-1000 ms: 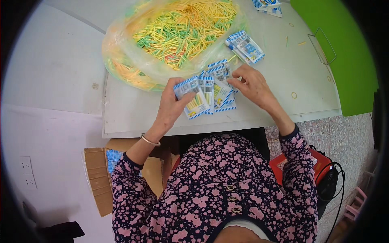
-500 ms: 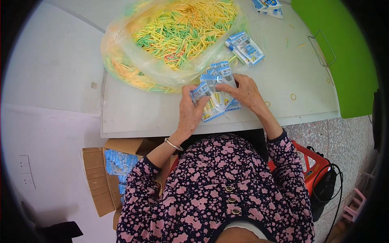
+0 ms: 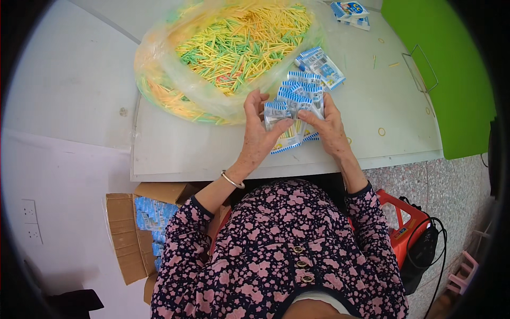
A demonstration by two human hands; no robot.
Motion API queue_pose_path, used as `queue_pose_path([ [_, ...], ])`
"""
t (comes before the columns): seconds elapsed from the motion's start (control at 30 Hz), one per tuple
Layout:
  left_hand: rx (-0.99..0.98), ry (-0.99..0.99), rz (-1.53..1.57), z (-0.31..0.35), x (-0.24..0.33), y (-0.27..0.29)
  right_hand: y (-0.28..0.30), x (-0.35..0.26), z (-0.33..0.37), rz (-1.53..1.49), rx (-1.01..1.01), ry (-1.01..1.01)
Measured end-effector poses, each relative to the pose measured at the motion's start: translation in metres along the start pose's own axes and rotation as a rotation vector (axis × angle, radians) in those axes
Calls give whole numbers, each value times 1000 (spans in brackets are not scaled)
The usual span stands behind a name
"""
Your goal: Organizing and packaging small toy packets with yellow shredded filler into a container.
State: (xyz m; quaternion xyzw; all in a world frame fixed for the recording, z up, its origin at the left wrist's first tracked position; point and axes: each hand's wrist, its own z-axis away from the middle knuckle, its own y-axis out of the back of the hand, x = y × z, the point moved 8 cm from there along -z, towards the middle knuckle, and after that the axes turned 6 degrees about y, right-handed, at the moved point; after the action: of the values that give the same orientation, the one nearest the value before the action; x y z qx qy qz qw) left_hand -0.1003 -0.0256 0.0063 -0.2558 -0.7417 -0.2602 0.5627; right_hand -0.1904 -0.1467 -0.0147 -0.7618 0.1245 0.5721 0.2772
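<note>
Head view: right hand (image 3: 329,127) clamps fanned packets (image 3: 296,96) over the surface (image 3: 196,151); left hand (image 3: 258,134) rests its thumb on them, grip closure cannot be determined. Press edges evenly, avoiding creases.

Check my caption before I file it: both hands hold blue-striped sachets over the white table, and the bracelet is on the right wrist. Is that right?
No: the head view shows the bracelet on the left wrist, not the right. The rest stands: the left hand and right hand both hold blue-striped sachets over the white table.
</note>
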Motion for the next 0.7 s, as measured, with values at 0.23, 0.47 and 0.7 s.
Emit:
queue_pose_path([
  [0.23,-508,491,184,-10,-30,-33,-11,6,0,-190,-78,-44],
  [0.47,-338,164,101,-12,-11,-27,3,6,0,311,-146,76],
  [0.7,-345,-138,-429,0,-43,-15,-3,9,11,835,-443,156],
])
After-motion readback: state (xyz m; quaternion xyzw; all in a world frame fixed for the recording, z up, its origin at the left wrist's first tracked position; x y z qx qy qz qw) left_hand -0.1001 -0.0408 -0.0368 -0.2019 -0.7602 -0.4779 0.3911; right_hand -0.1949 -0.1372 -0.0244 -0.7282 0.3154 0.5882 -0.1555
